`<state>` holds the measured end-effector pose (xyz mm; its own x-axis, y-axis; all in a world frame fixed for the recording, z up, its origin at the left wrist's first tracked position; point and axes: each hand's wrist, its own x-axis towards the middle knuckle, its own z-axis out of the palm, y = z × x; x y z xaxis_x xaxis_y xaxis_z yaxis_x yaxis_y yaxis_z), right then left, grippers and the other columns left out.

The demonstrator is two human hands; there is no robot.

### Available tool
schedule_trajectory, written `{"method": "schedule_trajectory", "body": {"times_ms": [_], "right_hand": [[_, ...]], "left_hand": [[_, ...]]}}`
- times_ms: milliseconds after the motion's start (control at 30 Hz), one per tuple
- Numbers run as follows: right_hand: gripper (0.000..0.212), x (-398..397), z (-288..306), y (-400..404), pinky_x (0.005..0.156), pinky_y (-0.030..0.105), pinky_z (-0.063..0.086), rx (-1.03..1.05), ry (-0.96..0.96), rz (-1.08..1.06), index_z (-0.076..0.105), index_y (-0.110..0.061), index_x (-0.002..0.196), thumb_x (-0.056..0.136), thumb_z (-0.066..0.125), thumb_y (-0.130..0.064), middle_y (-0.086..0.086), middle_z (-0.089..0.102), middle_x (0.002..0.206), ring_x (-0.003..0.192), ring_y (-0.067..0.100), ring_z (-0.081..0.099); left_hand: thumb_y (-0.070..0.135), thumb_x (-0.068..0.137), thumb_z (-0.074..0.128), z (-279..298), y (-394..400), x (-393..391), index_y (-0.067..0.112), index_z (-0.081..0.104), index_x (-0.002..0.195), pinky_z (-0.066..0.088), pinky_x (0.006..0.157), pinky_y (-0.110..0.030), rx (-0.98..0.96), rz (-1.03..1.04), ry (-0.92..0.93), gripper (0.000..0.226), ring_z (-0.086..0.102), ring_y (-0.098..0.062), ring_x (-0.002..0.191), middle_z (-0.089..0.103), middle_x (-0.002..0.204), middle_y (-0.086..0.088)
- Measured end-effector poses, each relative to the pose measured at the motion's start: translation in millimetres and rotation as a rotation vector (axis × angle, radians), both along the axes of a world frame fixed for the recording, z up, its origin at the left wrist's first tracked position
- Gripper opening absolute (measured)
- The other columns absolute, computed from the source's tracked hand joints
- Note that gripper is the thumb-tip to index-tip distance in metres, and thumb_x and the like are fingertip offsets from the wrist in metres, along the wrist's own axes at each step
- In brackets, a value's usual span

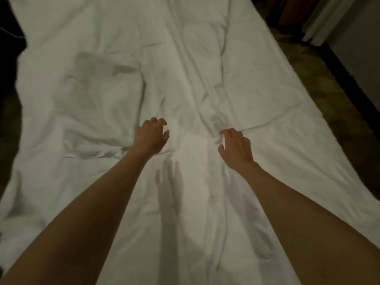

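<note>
- Both forearms, bare, extend from the near edge out over a white duvet that covers the bed.
- A hand-shaped shadow lies on the duvet between the two forearms.
- Left hand: raised over the middle of the duvet, palm down, fingers spread and half bent like a claw. Nothing is held in it.
- Right hand: level with the left and well apart from it, over the duvet's right half. Fingers are half bent, the thumb stands apart, and nothing is gripped.
- The right forefinger and thumb sit just beside a raised fold in the duvet. Whether they touch the fold cannot be told.
- The fold runs from between the hands towards the far end of the duvet.
- The duvet is creased throughout, with heavier rumpling on its left half beyond the left hand.
- Right of the duvet: a strip of dark patterned floor, bounded by a black skirting.
- Beyond the duvet's far right corner: a pale curtain hanging beside a plain wall.
</note>
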<state>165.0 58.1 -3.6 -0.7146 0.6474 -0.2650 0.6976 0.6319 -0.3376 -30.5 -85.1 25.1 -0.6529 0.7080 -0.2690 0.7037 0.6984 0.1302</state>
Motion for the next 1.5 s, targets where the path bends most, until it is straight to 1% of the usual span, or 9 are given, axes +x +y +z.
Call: {"method": "schedule_trajectory", "body": {"times_ms": [400, 567, 667, 767, 867, 1033, 1300, 1400, 1500], "right_hand": [[0.045, -217, -13, -129, 0.102, 0.038, 0.035, -0.209, 0.063, 0.134, 0.039, -0.012, 0.139, 0.097, 0.047, -0.026, 0.007, 0.047, 0.138, 0.127, 0.026, 0.043], [0.077, -283, -40, -151, 0.102, 0.037, 0.039, -0.531, 0.027, -0.078, 0.027, -0.004, 0.145, 0.088, 0.065, -0.039, 0.014, 0.042, 0.144, 0.13, 0.03, 0.044], [0.097, -300, -60, -163, 0.106, 0.044, 0.038, -0.449, -0.187, 0.013, 0.016, 0.001, 0.147, 0.081, 0.071, -0.044, 0.018, 0.035, 0.146, 0.132, 0.034, 0.039], [0.05, -300, -80, -170, 0.089, 0.035, 0.044, -0.298, -0.164, 0.057, 0.041, 0.001, 0.132, 0.092, 0.058, -0.022, 0.019, 0.052, 0.127, 0.116, 0.035, 0.053], [0.009, -292, -79, -165, 0.068, 0.026, 0.04, -0.36, -0.167, 0.14, 0.061, -0.005, 0.092, 0.089, 0.052, -0.005, 0.013, 0.062, 0.092, 0.087, 0.026, 0.061], [0.022, -265, -67, -175, 0.054, 0.017, 0.054, -0.892, -0.542, 0.325, 0.059, -0.008, 0.065, 0.079, 0.068, 0.006, -0.001, 0.061, 0.05, 0.045, 0.005, 0.06], [0.025, -199, -85, -233, 0.063, 0.024, 0.05, -0.891, -0.635, 0.483, 0.062, -0.004, 0.099, 0.077, 0.073, -0.007, 0.011, 0.066, 0.091, 0.073, 0.017, 0.061], [0.02, -189, -89, -218, 0.071, 0.023, 0.047, -0.739, -0.385, 0.333, 0.071, -0.005, 0.099, 0.08, 0.065, -0.006, 0.013, 0.071, 0.101, 0.082, 0.017, 0.061], [0.022, -185, -86, -176, 0.076, 0.028, 0.044, -0.369, 0.071, -0.228, 0.067, -0.007, 0.106, 0.085, 0.062, -0.011, 0.015, 0.066, 0.107, 0.098, 0.028, 0.062]], "left_hand": [[0.032, 0.097, 0.047, -26, -156, -146, 0.015, 0.043, 0.135, 0.039, 0.095, -0.043, -0.032, 0.285, -0.062, 0.042, 0.046, -0.028, 0.122, 0.046, 0.135, -0.009], [0.035, 0.092, 0.057, -52, -188, -190, 0.013, 0.038, 0.138, 0.042, 0.098, -0.045, -0.019, 0.45, -0.18, 0.055, 0.044, -0.031, 0.123, 0.041, 0.138, -0.013], [0.036, 0.088, 0.063, -66, -197, -208, 0.011, 0.029, 0.143, 0.04, 0.1, -0.046, -0.022, 0.527, -0.245, 0.07, 0.042, -0.035, 0.125, 0.038, 0.139, -0.017], [0.037, 0.084, 0.069, -80, -197, -214, 0.008, 0.02, 0.147, 0.036, 0.105, -0.043, -0.007, 0.563, -0.361, 0.086, 0.038, -0.036, 0.131, 0.032, 0.145, -0.018], [0.035, 0.079, 0.075, -89, -189, -211, 0.01, 0.014, 0.149, 0.032, 0.109, -0.042, 0.026, 0.543, -0.411, 0.097, 0.032, -0.035, 0.135, 0.021, 0.152, -0.015], [0.034, 0.071, 0.08, -95, -170, -172, 0.011, 0.011, 0.149, 0.026, 0.113, -0.041, -0.045, 0.328, -0.465, 0.107, 0.026, -0.036, 0.137, 0.011, 0.154, -0.012], [0.047, 0.079, 0.069, -95, -170, -124, 0.003, 0.039, 0.137, 0.044, 0.095, -0.035, 0.063, 0.414, -0.549, 0.079, 0.05, -0.03, 0.115, 0.051, 0.127, -0.013], [0.019, 0.088, 0.062, -95, -184, -109, 0.003, 0.059, 0.113, 0.044, 0.075, -0.027, 0.093, 0.454, -0.5, 0.03, 0.061, -0.025, 0.094, 0.064, 0.103, -0.01], [0.012, 0.087, 0.063, -94, -202, -102, 0.007, 0.055, 0.122, 0.042, 0.083, -0.028, 0.177, 0.55, -0.474, 0.037, 0.059, -0.027, 0.105, 0.061, 0.112, -0.012]]}}
